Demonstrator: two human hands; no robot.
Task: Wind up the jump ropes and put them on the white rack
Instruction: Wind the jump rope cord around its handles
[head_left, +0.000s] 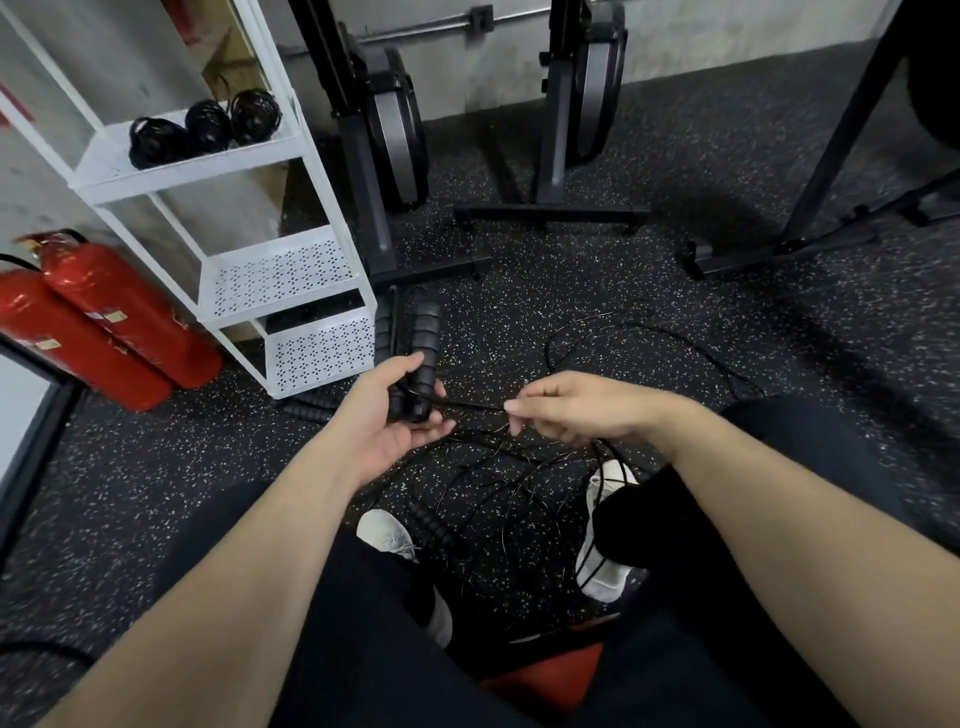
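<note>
My left hand grips the two black ribbed handles of a jump rope, held upright side by side. My right hand pinches the thin black cord that runs from the handles. The rest of the cord lies in loose tangled loops on the floor between my feet, with another black handle among them. The white rack stands at the left; three wound black ropes lie on its upper shelf.
Two red fire extinguishers lean beside the rack. Black rowing machines stand upright against the back wall. More black handles lie by the rack's foot. A dark frame leg is at the right. The floor is speckled rubber.
</note>
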